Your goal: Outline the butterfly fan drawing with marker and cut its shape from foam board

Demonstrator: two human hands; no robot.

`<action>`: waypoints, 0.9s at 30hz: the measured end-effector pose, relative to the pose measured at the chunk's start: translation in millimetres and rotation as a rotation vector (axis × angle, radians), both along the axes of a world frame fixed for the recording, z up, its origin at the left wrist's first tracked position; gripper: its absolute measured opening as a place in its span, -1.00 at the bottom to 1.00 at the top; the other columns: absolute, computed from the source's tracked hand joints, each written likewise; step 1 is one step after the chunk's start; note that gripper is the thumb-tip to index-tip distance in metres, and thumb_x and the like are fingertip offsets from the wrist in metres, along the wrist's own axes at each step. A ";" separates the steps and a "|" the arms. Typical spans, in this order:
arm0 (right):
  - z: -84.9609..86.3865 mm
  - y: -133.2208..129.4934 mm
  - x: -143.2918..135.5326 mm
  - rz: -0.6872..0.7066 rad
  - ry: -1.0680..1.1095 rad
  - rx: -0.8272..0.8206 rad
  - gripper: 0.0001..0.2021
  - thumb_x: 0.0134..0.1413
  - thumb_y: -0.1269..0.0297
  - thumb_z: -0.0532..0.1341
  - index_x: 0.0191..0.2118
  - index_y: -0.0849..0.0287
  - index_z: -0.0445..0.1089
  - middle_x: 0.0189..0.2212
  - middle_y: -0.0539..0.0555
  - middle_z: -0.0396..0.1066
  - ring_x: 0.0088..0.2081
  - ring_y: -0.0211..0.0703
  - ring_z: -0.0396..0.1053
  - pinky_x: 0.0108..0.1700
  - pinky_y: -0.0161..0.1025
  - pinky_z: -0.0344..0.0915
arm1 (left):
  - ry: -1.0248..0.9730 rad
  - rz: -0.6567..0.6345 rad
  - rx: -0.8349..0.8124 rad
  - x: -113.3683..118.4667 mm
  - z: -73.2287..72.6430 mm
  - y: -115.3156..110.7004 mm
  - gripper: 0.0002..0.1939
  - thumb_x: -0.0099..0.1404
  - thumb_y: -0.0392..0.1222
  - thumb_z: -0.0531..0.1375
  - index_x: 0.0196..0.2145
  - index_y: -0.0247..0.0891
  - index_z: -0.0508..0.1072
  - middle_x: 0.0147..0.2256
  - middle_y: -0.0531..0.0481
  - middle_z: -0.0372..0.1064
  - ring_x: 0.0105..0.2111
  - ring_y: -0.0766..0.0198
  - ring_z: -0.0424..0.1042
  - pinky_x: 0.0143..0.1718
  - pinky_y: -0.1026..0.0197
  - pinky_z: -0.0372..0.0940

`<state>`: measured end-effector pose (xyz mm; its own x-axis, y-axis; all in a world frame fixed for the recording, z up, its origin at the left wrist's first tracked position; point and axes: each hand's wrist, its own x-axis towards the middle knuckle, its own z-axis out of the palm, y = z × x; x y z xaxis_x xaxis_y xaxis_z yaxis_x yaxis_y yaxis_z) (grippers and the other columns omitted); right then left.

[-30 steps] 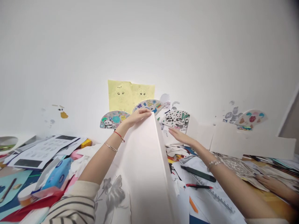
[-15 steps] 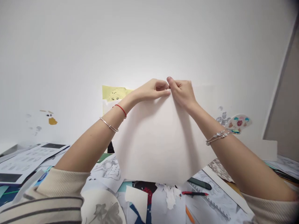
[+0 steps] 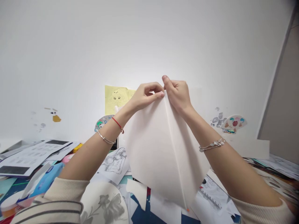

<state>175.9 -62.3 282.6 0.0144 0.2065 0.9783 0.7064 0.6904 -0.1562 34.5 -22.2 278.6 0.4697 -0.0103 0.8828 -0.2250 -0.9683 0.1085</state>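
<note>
A large white sheet of paper (image 3: 154,149) hangs in front of me, held up by its top edge. My left hand (image 3: 149,95) pinches that edge between thumb and fingers. Right beside it, my right hand (image 3: 178,95) is closed on the same edge, thumb pointing up. A crease runs down the paper from between the two hands to its lower edge. The sheet bows outward on the left and folds back on the right, below my right wrist. It hides part of the wall and the desk behind it.
A yellow drawing (image 3: 115,98) is on the wall. On the cluttered desk lie a round flower painting (image 3: 108,202), a pencil drawing (image 3: 115,160), a torn paper piece (image 3: 137,191), a spiral sketchbook (image 3: 210,199), a blue packet (image 3: 46,180) and printed sheets (image 3: 30,158).
Both hands have shifted slightly left with the paper. Its sides have drawn together, a sharper crease shows down it, and its bottom hangs lower, covering the red-and-black pen.
</note>
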 end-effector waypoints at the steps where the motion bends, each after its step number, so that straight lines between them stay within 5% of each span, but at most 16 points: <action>1: -1.8 -3.5 -4.1 0.043 0.012 -0.020 -0.46 0.21 -0.09 -0.05 -0.67 0.18 0.06 -0.68 -0.08 -0.08 -0.56 -0.38 0.09 -0.46 -0.37 0.05 | -0.006 -0.031 -0.019 -3.7 -2.3 -3.7 -0.80 0.20 -0.07 0.24 -0.42 -0.27 0.42 -0.43 0.06 0.29 -0.37 0.35 0.28 -0.34 0.27 0.16; 5: -8.0 -15.8 -16.8 0.145 0.040 -0.098 -0.45 0.19 -0.15 -0.06 -0.65 0.17 0.05 -0.68 -0.08 -0.07 -0.60 -0.39 0.04 -0.53 -0.37 -0.02 | 0.070 -0.065 -0.138 -19.5 -3.8 -15.0 -0.76 0.19 -0.04 0.25 -0.43 -0.27 0.39 -0.45 0.07 0.25 -0.41 0.37 0.26 -0.35 0.27 0.15; 13: -12.8 -19.4 -22.3 0.058 0.060 -0.109 -0.44 0.16 -0.16 -0.02 -0.68 0.16 0.07 -0.71 -0.05 0.01 -0.60 -0.33 0.09 -0.54 -0.31 -0.02 | 0.412 0.210 -0.160 -37.6 10.5 -27.3 -0.52 0.11 -0.04 0.30 -0.69 -0.26 0.10 -0.62 0.16 -0.17 -0.63 0.48 -0.13 -0.58 0.25 -0.23; 22: -13.1 -23.9 -23.3 0.003 0.050 -0.065 -0.44 0.21 -0.11 -0.08 -0.68 0.16 0.10 -0.71 -0.04 0.03 -0.59 -0.32 0.12 -0.51 -0.31 -0.01 | 0.264 -0.013 -0.071 -27.0 -5.2 -21.8 -0.78 0.10 -0.09 0.30 -0.55 -0.28 0.44 -0.51 0.05 0.22 -0.45 0.35 0.16 -0.44 0.24 0.03; 27: -14.4 -20.6 -19.6 0.002 0.040 -0.093 -0.45 0.22 -0.08 -0.07 -0.68 0.17 0.12 -0.70 -0.04 0.08 -0.60 -0.33 0.13 -0.51 -0.31 -0.01 | 0.321 0.138 -0.116 -29.1 -3.5 -25.1 -0.72 0.12 -0.06 0.29 -0.58 -0.29 0.40 -0.57 0.08 0.14 -0.55 0.40 0.11 -0.55 0.25 -0.04</action>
